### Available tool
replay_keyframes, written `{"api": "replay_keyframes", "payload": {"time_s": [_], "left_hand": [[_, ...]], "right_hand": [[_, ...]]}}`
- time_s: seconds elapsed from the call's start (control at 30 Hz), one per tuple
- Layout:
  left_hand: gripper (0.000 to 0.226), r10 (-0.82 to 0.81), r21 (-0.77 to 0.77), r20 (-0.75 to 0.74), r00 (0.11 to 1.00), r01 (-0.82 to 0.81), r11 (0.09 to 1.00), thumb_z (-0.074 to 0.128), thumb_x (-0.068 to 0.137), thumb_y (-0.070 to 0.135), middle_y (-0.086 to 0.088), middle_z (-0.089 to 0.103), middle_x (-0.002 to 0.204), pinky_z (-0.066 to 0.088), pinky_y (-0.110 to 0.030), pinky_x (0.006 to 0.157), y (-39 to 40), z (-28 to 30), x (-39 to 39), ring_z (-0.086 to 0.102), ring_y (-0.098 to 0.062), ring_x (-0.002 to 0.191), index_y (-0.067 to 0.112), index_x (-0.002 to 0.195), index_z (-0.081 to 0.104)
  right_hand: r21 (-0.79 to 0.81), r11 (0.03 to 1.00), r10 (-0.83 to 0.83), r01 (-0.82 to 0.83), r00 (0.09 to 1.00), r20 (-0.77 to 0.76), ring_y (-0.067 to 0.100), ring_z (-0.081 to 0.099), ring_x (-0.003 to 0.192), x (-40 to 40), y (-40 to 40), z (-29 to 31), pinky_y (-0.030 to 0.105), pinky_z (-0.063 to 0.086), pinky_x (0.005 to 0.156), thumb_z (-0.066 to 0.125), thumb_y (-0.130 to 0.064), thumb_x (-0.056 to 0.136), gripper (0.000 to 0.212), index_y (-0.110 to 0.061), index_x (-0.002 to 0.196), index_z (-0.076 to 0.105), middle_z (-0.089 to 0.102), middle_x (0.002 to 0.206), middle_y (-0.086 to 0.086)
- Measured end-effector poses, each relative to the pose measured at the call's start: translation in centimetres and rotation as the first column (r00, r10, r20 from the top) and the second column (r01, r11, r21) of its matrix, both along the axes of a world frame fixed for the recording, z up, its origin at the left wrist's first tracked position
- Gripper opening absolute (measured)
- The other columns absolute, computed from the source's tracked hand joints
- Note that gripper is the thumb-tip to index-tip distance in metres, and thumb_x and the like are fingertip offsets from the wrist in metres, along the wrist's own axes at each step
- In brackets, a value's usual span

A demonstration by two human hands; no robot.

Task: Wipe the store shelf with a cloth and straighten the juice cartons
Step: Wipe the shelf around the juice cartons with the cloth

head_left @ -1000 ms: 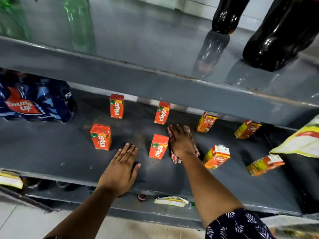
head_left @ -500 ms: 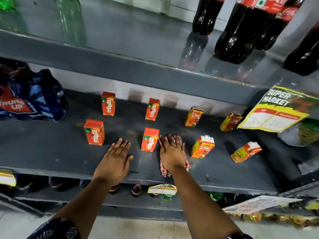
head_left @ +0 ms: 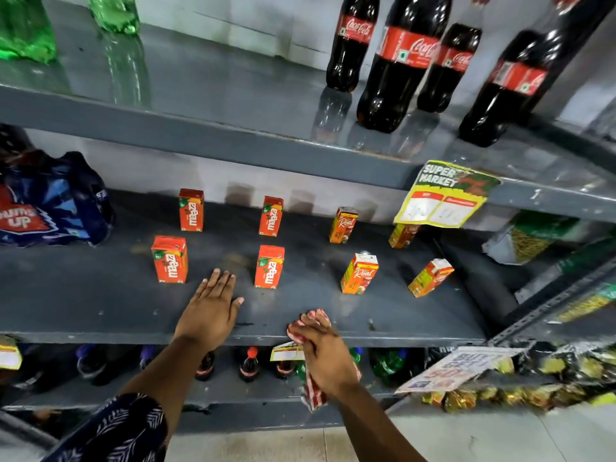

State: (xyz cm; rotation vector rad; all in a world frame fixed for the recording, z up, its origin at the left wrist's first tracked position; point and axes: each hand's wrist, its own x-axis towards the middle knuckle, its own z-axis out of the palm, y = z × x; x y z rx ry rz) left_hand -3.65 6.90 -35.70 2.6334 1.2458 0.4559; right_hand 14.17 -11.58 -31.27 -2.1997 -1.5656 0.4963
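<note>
Several small juice cartons stand on the grey middle shelf (head_left: 83,305). Red Maaza cartons (head_left: 270,266) stand on the left and orange Real cartons (head_left: 360,273) on the right. The rightmost front carton (head_left: 430,277) leans over, and the back right carton (head_left: 401,235) is partly hidden behind a hanging sign. My left hand (head_left: 210,311) lies flat and open on the shelf between the two front Maaza cartons. My right hand (head_left: 321,355) grips a red-and-white cloth (head_left: 313,393) at the shelf's front edge, with the cloth hanging below the edge.
Dark cola bottles (head_left: 400,61) and green bottles (head_left: 26,28) stand on the upper shelf. A blue Thums Up pack (head_left: 50,201) sits at the middle shelf's left end. A "Super Market" sign (head_left: 443,195) hangs from the upper shelf. Small bottles (head_left: 249,365) fill the lower shelf.
My right hand has pulled the cloth from between the front cartons back to the shelf's front edge and closed around it. The left hand stays flat. The view has tilted upward.
</note>
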Motion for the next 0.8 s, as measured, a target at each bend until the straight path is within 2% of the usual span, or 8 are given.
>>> {"api": "replay_keyframes", "payload": {"time_s": [0.2, 0.27, 0.33, 0.43, 0.57, 0.63, 0.73, 0.8], "left_hand": [[0.062, 0.073, -0.042, -0.038, 0.997, -0.075, 0.996, 0.026, 0.096, 0.041, -0.014, 0.017, 0.153, 0.003, -0.037, 0.115, -1.4, 1.2, 0.1, 0.004, -0.024, 0.141, 0.002, 0.143, 0.017], [0.063, 0.052, -0.040, -0.055, 0.997, -0.054, 0.998, 0.025, 0.097, 0.042, -0.013, 0.015, 0.154, 0.002, -0.037, 0.115, -2.1, 1.7, 0.2, 0.002, -0.024, 0.141, 0.002, 0.144, 0.015], [0.063, 0.039, -0.043, -0.048, 0.998, -0.041, 0.998, 0.024, 0.097, 0.043, -0.014, 0.014, 0.154, 0.003, -0.036, 0.115, -2.7, 2.2, 0.5, 0.003, -0.025, 0.141, 0.002, 0.144, 0.015], [0.071, 0.040, -0.044, -0.029, 0.999, -0.041, 0.998, 0.015, 0.091, 0.049, -0.016, 0.021, 0.152, 0.004, -0.036, 0.113, -3.2, 2.6, 0.9, 0.009, -0.026, 0.141, 0.001, 0.142, 0.021], [0.094, 0.036, -0.099, 0.008, 0.999, -0.035, 0.994, -0.003, 0.072, 0.060, -0.014, 0.015, 0.153, -0.003, -0.029, 0.109, -4.4, 2.2, 1.0, 0.007, -0.024, 0.141, 0.004, 0.144, 0.017], [0.096, 0.067, -0.113, 0.003, 0.998, -0.066, 0.991, -0.005, 0.072, 0.064, -0.014, 0.014, 0.153, -0.001, -0.028, 0.108, -4.3, 1.0, 1.0, 0.008, -0.024, 0.141, 0.003, 0.143, 0.016], [0.095, 0.106, -0.110, -0.078, 0.991, -0.114, 0.987, -0.002, 0.085, 0.066, -0.018, 0.042, 0.140, 0.021, -0.037, 0.107, -3.9, -0.7, 1.0, 0.038, -0.032, 0.129, -0.004, 0.133, 0.040], [0.083, 0.143, -0.119, -0.130, 0.981, -0.159, 0.980, 0.006, 0.091, 0.058, -0.017, 0.052, 0.132, 0.024, -0.039, 0.106, -3.9, -1.2, 1.1, 0.048, -0.033, 0.121, -0.003, 0.126, 0.049]], "right_hand": [[0.004, 0.999, -0.048, 0.049, 0.991, -0.124, 0.007, 0.066, 0.122, -0.6, -3.9, 2.8, 0.026, 0.046, 0.114, 0.043, -0.021, 0.097, 0.041, -0.042, 0.106, 0.076, 0.074, 0.129, -0.007], [0.041, 0.998, -0.033, 0.039, 0.990, -0.140, -0.003, 0.058, 0.124, 0.2, -3.3, 4.5, 0.019, 0.039, 0.116, 0.045, -0.008, 0.103, 0.041, -0.031, 0.117, 0.077, 0.069, 0.127, -0.015], [0.067, 0.997, -0.042, 0.048, 0.995, -0.092, 0.005, 0.055, 0.134, 1.4, -1.2, 6.2, 0.017, 0.032, 0.118, 0.045, -0.004, 0.105, 0.039, -0.020, 0.130, 0.071, 0.064, 0.139, -0.008], [0.052, 0.999, -0.018, 0.017, 1.000, 0.015, 0.024, 0.040, 0.150, 3.2, 3.4, 7.7, 0.025, 0.025, 0.124, 0.041, 0.003, 0.102, 0.051, -0.017, 0.146, 0.057, 0.049, 0.157, 0.009], [-0.045, 0.999, 0.024, -0.018, 0.991, 0.135, 0.027, 0.011, 0.161, 5.1, 9.1, 6.8, 0.036, 0.008, 0.132, 0.035, 0.010, 0.099, 0.065, -0.018, 0.158, 0.036, 0.022, 0.171, 0.009], [-0.080, 0.996, -0.033, 0.044, 0.990, 0.137, 0.030, 0.009, 0.161, 5.9, 11.5, 5.5, 0.040, 0.008, 0.133, 0.037, 0.007, 0.100, 0.066, -0.020, 0.159, 0.034, 0.018, 0.172, 0.009], [-0.193, 0.971, -0.115, 0.141, 0.983, 0.140, 0.035, 0.009, 0.160, 7.0, 14.5, 3.1, 0.044, 0.009, 0.133, 0.057, -0.011, 0.095, 0.072, -0.026, 0.160, 0.030, 0.016, 0.172, 0.009], [-0.214, 0.960, -0.139, 0.180, 0.971, 0.192, 0.037, 0.011, 0.159, 7.9, 15.6, 0.8, 0.044, 0.007, 0.133, 0.069, -0.023, 0.085, 0.087, -0.025, 0.161, 0.027, 0.017, 0.171, 0.012]]}}
